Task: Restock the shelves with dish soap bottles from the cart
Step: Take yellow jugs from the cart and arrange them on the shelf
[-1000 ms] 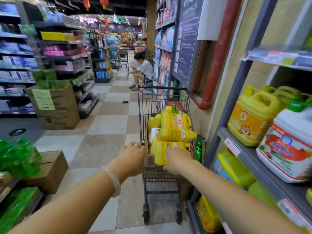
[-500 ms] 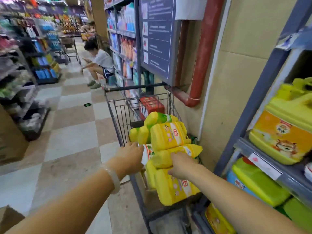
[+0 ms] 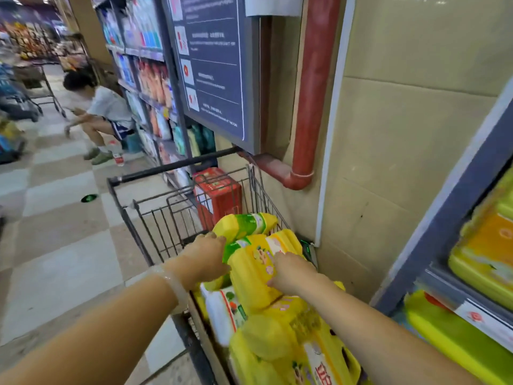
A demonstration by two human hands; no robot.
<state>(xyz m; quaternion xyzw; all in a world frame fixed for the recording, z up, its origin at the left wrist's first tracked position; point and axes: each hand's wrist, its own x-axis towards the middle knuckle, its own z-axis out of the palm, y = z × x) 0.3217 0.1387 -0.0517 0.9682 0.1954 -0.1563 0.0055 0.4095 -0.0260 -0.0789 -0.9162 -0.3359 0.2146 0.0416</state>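
Observation:
A wire shopping cart (image 3: pixel 144 218) stands in front of me, piled with several yellow dish soap bottles. Both hands are on the top yellow bottle (image 3: pixel 255 273), which lies on its side on the pile. My left hand (image 3: pixel 205 259) grips its left, green-capped end. From the right, my right hand (image 3: pixel 291 270) holds the bottle's body, fingers curled over it. More yellow bottles (image 3: pixel 291 343) and a white one (image 3: pixel 222 309) lie below. The grey shelf (image 3: pixel 449 212) at the right holds large yellow jugs (image 3: pixel 488 245).
A red box (image 3: pixel 219 195) sits at the cart's far end. A red pipe (image 3: pixel 311 93) and a blue sign (image 3: pixel 213 65) hang on the beige wall behind. A person (image 3: pixel 102 115) crouches in the aisle by stocked shelves. Checkered floor lies to the left.
The view has moved closer to the cart and turned right. My left hand left the cart's edge for the top bottle's capped end; my right hand moved up onto that bottle.

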